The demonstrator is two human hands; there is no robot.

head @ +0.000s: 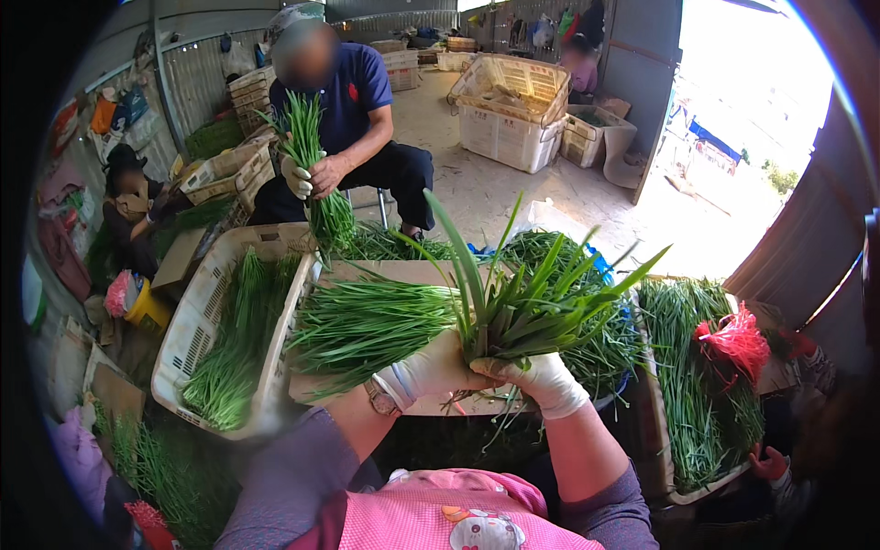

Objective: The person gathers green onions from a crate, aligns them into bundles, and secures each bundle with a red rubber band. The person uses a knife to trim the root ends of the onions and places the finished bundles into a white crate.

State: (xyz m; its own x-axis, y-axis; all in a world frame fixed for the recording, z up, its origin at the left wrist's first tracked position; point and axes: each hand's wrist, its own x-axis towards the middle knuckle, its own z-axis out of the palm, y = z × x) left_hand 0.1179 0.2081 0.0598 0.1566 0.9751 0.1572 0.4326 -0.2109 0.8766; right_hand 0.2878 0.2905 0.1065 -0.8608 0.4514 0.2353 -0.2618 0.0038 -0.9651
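Observation:
My left hand (450,364), in a pale glove with a watch at the wrist, and my gloved right hand (533,378) meet around the base of a bunch of green leafy stalks (522,316). Its broad leaves fan upward and to the right. Behind my left hand, a pile of thin green stalks with pale ends, probably garlic chives (371,320), lies on a brown board (426,271). A heap of loose greens (605,350) sits in a blue-lined container to the right of the board.
Left of the board stands a plastic crate (199,309) of greens; another crate (663,440) at right holds greens and red ties (739,344). Across the board a seated person (344,103) holds a green bunch. Other people sit at far left and right. Stacked crates (509,130) stand behind.

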